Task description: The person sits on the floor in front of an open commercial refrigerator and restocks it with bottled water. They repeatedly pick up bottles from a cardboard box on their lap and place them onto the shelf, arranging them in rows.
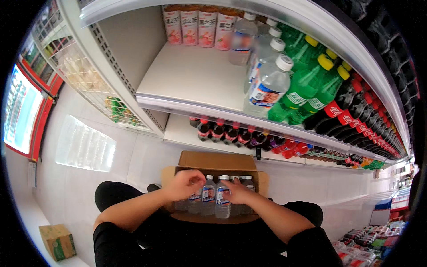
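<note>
Between my knees stands an open cardboard carton holding several clear plastic drink bottles with white caps and blue labels. My right hand is at the upper part of one front bottle, its thumb against the label and a finger near the neck. Over the carton's left side, my left hand has its fingers curled above a labelled bottle; whether it touches that bottle is hidden. Another upright bottle stands between the two hands.
Ahead, a shelf board carries peach drink cartons, clear bottles, green soda bottles and cola bottles. Small bottles line the lower shelf. A wire rack and lit cooler are left; a closed box sits behind left.
</note>
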A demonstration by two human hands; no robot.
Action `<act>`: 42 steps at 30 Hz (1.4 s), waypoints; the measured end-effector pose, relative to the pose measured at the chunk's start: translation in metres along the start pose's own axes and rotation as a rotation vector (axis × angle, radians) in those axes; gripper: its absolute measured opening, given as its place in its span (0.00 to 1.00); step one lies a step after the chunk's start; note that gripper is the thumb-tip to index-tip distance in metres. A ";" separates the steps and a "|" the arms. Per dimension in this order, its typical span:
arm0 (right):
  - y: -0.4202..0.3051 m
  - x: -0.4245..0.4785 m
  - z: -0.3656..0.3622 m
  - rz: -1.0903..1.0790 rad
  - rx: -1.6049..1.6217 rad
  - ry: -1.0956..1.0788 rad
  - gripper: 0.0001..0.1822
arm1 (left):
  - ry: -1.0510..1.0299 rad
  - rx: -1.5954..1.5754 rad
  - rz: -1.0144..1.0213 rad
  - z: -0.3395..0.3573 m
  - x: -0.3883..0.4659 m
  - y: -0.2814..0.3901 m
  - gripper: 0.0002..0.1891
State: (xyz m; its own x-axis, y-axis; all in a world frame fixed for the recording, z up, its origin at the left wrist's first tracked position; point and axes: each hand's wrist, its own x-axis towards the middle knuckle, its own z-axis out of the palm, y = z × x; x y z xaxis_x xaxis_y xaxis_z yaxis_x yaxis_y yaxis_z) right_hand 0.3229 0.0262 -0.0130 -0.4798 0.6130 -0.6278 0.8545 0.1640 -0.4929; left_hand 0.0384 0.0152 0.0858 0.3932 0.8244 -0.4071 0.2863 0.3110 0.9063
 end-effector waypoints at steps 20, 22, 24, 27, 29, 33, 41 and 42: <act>0.005 0.027 0.016 0.001 0.117 0.100 0.33 | -0.076 0.182 0.158 0.001 0.010 -0.032 0.09; 0.003 0.023 0.009 -0.105 0.134 0.153 0.32 | -0.086 0.250 0.159 0.003 0.007 -0.028 0.10; -0.005 0.017 0.000 -0.145 0.158 0.190 0.31 | -0.103 0.315 0.168 0.005 0.007 -0.030 0.12; -0.029 0.004 -0.017 -0.150 0.229 0.226 0.29 | -0.146 0.366 0.139 0.007 0.011 -0.044 0.17; -0.038 -0.001 -0.023 -0.209 0.315 0.266 0.26 | -0.191 0.355 0.056 0.009 0.012 -0.044 0.24; -0.054 -0.012 -0.038 -0.291 0.402 0.416 0.23 | -0.240 0.291 -0.033 0.017 0.009 -0.031 0.39; -0.075 -0.040 -0.065 -0.246 0.590 0.454 0.25 | -0.282 0.052 0.040 0.026 0.012 -0.035 0.46; -0.073 -0.042 -0.067 -0.315 0.537 0.497 0.26 | -0.284 0.023 0.031 0.026 0.013 -0.033 0.45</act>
State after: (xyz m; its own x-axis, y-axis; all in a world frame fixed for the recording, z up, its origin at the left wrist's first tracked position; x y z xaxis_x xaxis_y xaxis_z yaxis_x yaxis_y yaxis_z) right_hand 0.2940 0.0401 0.0898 -0.4293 0.8937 -0.1305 0.4199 0.0696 -0.9049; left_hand 0.0565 0.0034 0.0474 0.6302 0.6668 -0.3977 0.2886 0.2743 0.9173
